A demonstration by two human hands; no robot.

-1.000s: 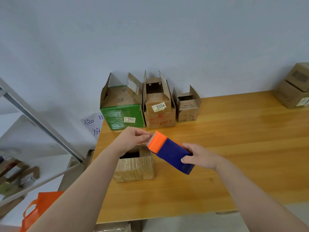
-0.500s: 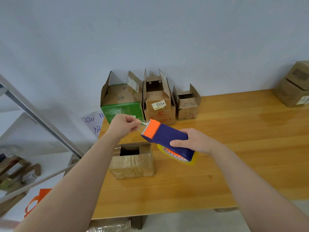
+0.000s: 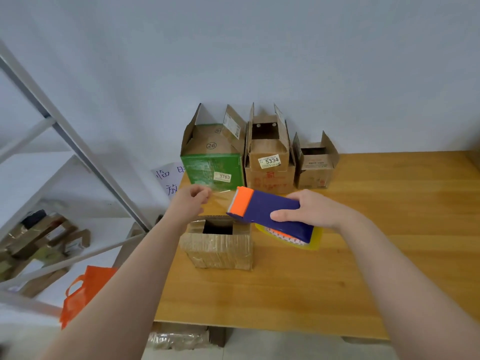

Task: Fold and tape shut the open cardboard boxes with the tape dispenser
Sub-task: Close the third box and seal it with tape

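My right hand point(image 3: 315, 210) grips a blue tape dispenser point(image 3: 270, 213) with an orange front, held level above the table. My left hand point(image 3: 191, 203) pinches the end of a clear tape strip point(image 3: 220, 196) drawn out from the dispenser's orange end. Below them a small brown cardboard box point(image 3: 219, 249) stands with its top open. At the back against the wall stand three open boxes: a green one point(image 3: 214, 170) labelled 3703, a brown one point(image 3: 270, 172) labelled 5334 and a smaller brown one point(image 3: 315, 171).
The wooden table point(image 3: 363, 255) runs to the right. A metal shelf frame point(image 3: 78, 152) with packages stands at the left, and an orange bag point(image 3: 83, 289) lies on the floor beside it. A paper sign point(image 3: 168, 178) hangs by the table's left edge.
My left hand has pulled the tape end away to the left, so a longer clear strip spans between it and the dispenser. The dispenser has levelled out and risen over the small box.
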